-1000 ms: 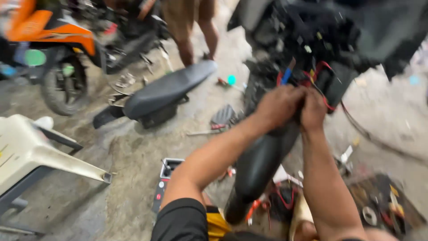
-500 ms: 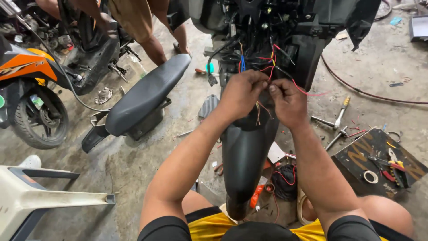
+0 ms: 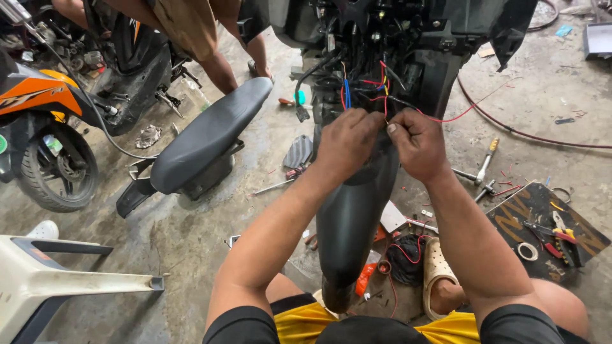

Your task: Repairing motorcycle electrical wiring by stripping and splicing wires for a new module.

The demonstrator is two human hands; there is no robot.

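My left hand (image 3: 347,141) and my right hand (image 3: 417,143) are raised side by side at a bundle of red, blue and yellow wires (image 3: 373,89) hanging from the open black front of a scooter (image 3: 408,38). Both hands pinch thin wires between thumb and fingers. A thin red wire (image 3: 446,119) runs off to the right from my right hand. Below my hands, a long black front fender (image 3: 350,223) points down toward my knees.
A detached black seat (image 3: 204,137) lies on the wet concrete at left. An orange scooter (image 3: 44,127) stands far left, a person's legs (image 3: 217,44) behind it. Screwdrivers (image 3: 484,162) and a board with pliers and tape (image 3: 548,232) lie at right. A white plastic chair (image 3: 38,280) is lower left.
The view has steadied and tilted up slightly. Both hands have stayed at the wire bundle, working the thin wires, with the right hand now drawing a red wire sideways.
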